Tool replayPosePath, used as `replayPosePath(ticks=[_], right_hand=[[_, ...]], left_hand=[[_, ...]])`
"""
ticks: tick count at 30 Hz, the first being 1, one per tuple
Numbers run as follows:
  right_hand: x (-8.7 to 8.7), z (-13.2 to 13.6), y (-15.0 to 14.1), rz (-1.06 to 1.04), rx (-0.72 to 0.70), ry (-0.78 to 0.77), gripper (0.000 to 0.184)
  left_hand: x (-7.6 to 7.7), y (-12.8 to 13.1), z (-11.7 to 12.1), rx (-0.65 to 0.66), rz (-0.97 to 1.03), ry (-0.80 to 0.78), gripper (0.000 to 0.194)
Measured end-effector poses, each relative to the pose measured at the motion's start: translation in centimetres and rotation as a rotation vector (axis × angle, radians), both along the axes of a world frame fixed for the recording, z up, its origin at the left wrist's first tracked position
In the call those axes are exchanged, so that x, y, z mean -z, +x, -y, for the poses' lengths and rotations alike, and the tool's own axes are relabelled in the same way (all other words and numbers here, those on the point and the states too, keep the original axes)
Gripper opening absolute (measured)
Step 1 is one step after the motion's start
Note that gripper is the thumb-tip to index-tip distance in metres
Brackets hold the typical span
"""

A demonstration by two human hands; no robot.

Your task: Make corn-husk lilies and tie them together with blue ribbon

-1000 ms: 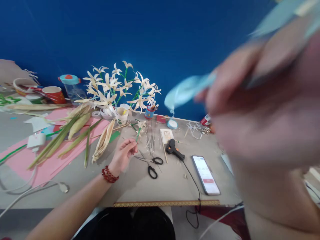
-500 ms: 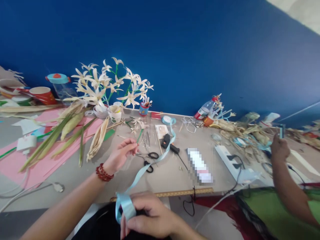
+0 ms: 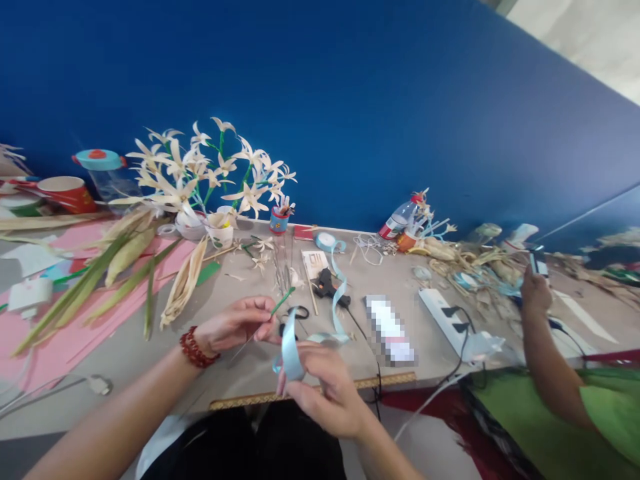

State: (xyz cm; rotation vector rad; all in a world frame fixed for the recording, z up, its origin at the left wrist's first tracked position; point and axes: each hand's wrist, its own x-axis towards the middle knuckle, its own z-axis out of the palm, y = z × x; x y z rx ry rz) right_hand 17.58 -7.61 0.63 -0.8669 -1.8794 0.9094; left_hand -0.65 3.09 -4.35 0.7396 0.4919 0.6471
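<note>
Pinched in the fingers of my left hand (image 3: 243, 325) is a thin wire stem with a green-wrapped tip (image 3: 283, 301). My right hand (image 3: 327, 390) is closed on a light blue ribbon (image 3: 291, 350), looped about its fingers close to the left fingertips. From there the ribbon curls back over the table to its roll (image 3: 326, 241). Black-handled scissors (image 3: 300, 312) lie just behind the hands, partly covered by the ribbon. A black glue gun (image 3: 327, 285) rests beside the ribbon.
White husk flowers (image 3: 175, 167) stand in cups at the back left. Corn husks (image 3: 130, 257) lie on pink paper. A phone (image 3: 390, 330) and a power strip (image 3: 445, 323) are to the right. Another person's hand (image 3: 536, 293) holds a phone at far right.
My right hand has risen toward my left hand, bringing the ribbon loop up from the table edge. The ribbon has slackened into a curl. The green tip now leans right.
</note>
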Motion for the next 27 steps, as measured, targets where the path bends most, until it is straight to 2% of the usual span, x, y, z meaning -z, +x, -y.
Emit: replayPosePath(ticks=[1, 3, 6, 8, 12, 14, 19, 23, 25, 27], right_hand=[[0.3, 0.2, 0.2, -0.003, 0.047, 0.004, 0.021], [1.4, 0.5, 0.1, -0.024, 0.174, -0.022, 0.02], [3.6, 0.5, -0.4, -0.061, 0.415, -0.122, 0.022], [4.9, 0.1, -0.6, 0.034, 0.506, -0.136, 0.023], [6.1, -1.3, -0.9, 0.43, 0.508, -0.098, 0.018], [6.4, -1.8, -1.2, 0.52, 0.482, -0.134, 0.016], [6.4, -1.8, -1.3, 0.39, 0.405, -0.263, 0.018], [5.4, -1.3, 1.0, 0.263, 0.327, -0.252, 0.016], [5.1, -1.2, 3.1, 0.228, 0.398, -0.217, 0.016], [5.1, -1.1, 5.2, 0.258, 0.542, -0.161, 0.017]], left_hand=[[0.1, 0.1, 0.0, 0.12, 0.049, -0.009, 0.006], [0.3, 0.2, 0.1, 0.173, 0.143, -0.027, 0.007], [0.2, 0.2, 0.1, 0.135, 0.237, -0.01, 0.01], [0.1, 0.3, 0.2, 0.115, 0.243, 0.039, 0.011], [0.8, 0.8, 0.4, 0.041, 0.167, 0.12, 0.009], [1.2, 1.0, 0.5, 0.023, 0.157, 0.137, 0.008], [1.1, 1.1, 0.5, -0.018, 0.2, 0.127, 0.008], [0.2, 0.9, 0.2, -0.098, 0.256, 0.071, 0.008], [-0.5, 0.7, 0.1, -0.135, 0.278, 0.06, 0.008], [-1.3, 0.5, 0.2, -0.153, 0.287, 0.053, 0.008]])
